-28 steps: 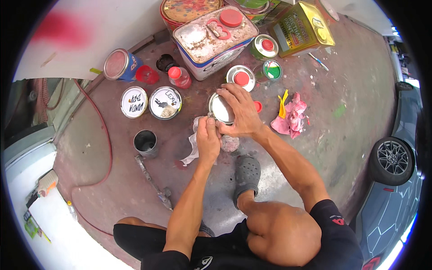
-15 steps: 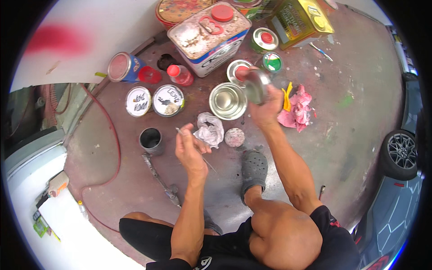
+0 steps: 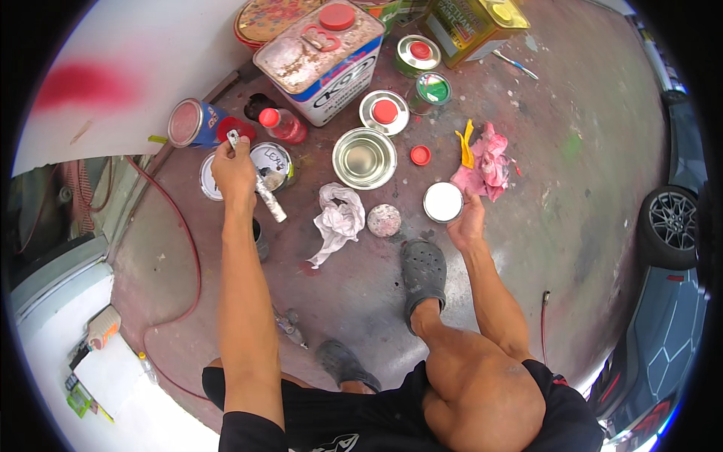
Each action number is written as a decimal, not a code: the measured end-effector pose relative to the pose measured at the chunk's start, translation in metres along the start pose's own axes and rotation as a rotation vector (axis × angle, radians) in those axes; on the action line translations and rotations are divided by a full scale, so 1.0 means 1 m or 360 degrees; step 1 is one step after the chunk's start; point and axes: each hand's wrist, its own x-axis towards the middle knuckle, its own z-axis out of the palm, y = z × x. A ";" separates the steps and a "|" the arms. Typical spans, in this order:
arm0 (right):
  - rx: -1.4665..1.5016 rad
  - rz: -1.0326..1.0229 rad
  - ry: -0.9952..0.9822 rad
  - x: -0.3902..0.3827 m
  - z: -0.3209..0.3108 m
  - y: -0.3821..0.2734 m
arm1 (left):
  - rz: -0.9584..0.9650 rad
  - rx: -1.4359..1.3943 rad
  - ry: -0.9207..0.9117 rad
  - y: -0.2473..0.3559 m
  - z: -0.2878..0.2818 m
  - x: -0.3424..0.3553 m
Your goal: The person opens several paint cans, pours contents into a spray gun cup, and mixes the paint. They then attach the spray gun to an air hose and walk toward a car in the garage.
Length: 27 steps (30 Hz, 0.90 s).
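Note:
My left hand (image 3: 235, 177) is closed around a paint-spattered metal bar (image 3: 271, 205) with a hole in its upper end. It is in front of two white-lidded cans (image 3: 271, 158), partly covering them. My right hand (image 3: 468, 224) grips a small round tin (image 3: 443, 203) by its side; its round face is white, though I cannot tell whether that is a lid or contents. Left of this tin stands an open, shiny metal can (image 3: 364, 158). A loose red cap (image 3: 420, 155) lies between them. Below the open can are a crumpled white cloth (image 3: 337, 218) and a spattered round disc (image 3: 384, 220).
At the back stand a large rusty-topped canister (image 3: 324, 71), a gold canister (image 3: 478, 26) and red-capped cans (image 3: 385, 113). A pink rag (image 3: 489, 169) lies to the right. A red hose (image 3: 197, 264) curves along the left. My shoe (image 3: 423, 275) is close by.
My left hand has moved left and now holds the spattered bar instead of the thin rod. My right hand has come down with the tin, and the red cap now shows on the floor.

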 end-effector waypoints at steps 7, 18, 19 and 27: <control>-0.1524 -0.1047 0.0491 -0.024 0.009 0.010 | 0.0259 0.0234 0.0323 -0.001 -0.026 -0.060; -0.1974 -0.1470 -0.0246 0.008 0.169 -0.033 | 0.0113 0.0364 0.0141 -0.058 -0.073 -0.285; -0.2176 -0.1465 -0.0299 0.018 0.184 -0.041 | 0.0192 0.0365 0.0022 -0.059 -0.067 -0.293; -0.2996 -0.1157 -0.0738 0.071 0.218 -0.058 | 0.0304 0.0254 -0.0185 -0.047 -0.040 -0.318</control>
